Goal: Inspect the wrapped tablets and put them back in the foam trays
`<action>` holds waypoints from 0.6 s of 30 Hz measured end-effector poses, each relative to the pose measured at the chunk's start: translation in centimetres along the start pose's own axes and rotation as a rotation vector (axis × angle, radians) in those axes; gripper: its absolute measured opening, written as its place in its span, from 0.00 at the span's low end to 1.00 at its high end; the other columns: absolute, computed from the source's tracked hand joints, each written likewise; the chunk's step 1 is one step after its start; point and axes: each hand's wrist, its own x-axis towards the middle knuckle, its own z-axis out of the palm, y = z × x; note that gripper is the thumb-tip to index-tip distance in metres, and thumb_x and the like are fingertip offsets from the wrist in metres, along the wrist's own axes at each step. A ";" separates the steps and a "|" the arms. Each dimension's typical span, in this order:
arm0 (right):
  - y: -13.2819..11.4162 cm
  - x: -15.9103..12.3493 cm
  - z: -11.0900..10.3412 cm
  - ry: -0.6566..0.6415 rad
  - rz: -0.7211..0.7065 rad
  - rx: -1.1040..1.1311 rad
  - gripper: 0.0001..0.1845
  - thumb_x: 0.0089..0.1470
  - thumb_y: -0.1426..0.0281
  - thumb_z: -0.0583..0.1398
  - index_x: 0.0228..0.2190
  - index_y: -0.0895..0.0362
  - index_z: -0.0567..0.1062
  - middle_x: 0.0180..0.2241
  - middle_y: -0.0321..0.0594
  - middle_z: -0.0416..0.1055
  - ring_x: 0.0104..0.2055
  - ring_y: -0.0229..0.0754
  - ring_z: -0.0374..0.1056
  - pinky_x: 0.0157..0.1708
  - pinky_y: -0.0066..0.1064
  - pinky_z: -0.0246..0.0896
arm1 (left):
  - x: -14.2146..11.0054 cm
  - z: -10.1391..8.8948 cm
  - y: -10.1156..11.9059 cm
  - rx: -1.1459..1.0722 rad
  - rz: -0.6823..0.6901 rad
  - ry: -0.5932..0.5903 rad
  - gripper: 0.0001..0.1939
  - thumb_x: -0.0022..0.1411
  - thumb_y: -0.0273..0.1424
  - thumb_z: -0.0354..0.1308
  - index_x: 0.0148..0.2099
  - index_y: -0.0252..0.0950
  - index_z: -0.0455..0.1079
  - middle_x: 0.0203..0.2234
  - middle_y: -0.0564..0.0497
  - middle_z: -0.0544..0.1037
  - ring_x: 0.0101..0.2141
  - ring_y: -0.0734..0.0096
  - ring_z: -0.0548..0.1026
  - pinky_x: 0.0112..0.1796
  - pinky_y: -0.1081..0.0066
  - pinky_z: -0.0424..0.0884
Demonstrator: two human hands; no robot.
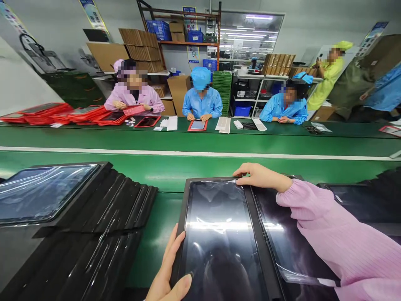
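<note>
A black tray holding a glossy, film-covered screen panel lies in front of me. My left hand grips the tray's left edge, thumb on top and fingers along the side. At the far right corner of the same tray, my right hand pinches the rim with thumb and fingers. Just right of it, partly under my pink sleeve, lies another film-covered screen panel.
To the left rises a stack of black trays topped by a screen panel. More black trays are at right. Beyond the green belt, co-workers sit at a bench with red-sleeved pieces piled at its left.
</note>
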 end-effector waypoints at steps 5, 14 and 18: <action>-0.9 0.2 1.6 0.096 -0.065 -0.196 0.06 0.54 0.75 0.59 0.29 0.59 0.78 0.32 0.44 0.74 0.40 0.45 0.68 0.41 0.35 0.61 | -0.1 0.1 0.1 0.010 -0.003 0.005 0.26 0.57 0.42 0.58 0.58 0.49 0.65 0.65 0.56 0.53 0.64 0.53 0.44 0.60 0.56 0.50; -5.5 -7.2 5.9 0.085 -0.642 -0.458 0.06 0.53 0.76 0.56 0.27 0.58 0.73 0.27 0.40 0.71 0.28 0.42 0.61 0.31 0.34 0.56 | 0.0 -0.4 -0.4 -0.013 -0.013 -0.034 0.31 0.55 0.41 0.61 0.60 0.46 0.62 0.65 0.54 0.54 0.64 0.53 0.46 0.59 0.57 0.52; -7.1 -10.5 6.7 0.105 -0.837 -0.369 0.09 0.57 0.75 0.52 0.31 0.58 0.72 0.28 0.40 0.71 0.28 0.41 0.60 0.33 0.34 0.56 | -0.1 -0.6 -0.8 -0.015 -0.027 -0.047 0.33 0.56 0.40 0.60 0.62 0.46 0.58 0.65 0.55 0.51 0.64 0.56 0.45 0.60 0.58 0.49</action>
